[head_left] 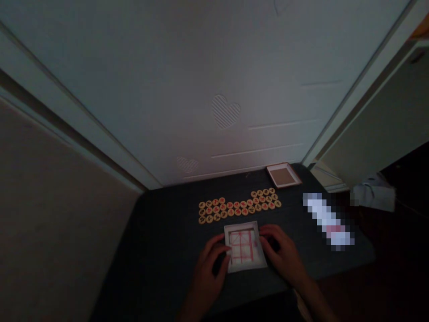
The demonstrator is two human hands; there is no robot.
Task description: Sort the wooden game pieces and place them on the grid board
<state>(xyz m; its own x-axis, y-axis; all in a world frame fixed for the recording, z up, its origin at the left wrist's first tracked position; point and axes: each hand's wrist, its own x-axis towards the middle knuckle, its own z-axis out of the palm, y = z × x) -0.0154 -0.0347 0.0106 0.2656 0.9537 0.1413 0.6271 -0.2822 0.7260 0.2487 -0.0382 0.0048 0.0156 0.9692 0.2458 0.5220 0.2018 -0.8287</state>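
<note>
A shallow white box (pixel 246 266) lies on the dark table in front of me. Inside it is a folded sheet with red grid lines (pixel 241 246), which looks like a paper game board. My left hand (pixel 214 261) grips the box's left edge, fingers curled and thumb near the rim. On the opposite side my right hand (pixel 279 250) holds the right edge between thumb and fingers. Just beyond the box, several round xiangqi pieces (pixel 237 212) with red or black characters lie flat in close rows, untouched by either hand.
An open box lid (pixel 284 176), brown inside with a pale rim, rests at the table's back right. A pixelated, bright oblong thing (pixel 328 221) is at the right. The dark table (pixel 161 241) meets a white panel (pixel 187 120) with embossed hearts. White crumpled material (pixel 375 194) hangs beyond the table.
</note>
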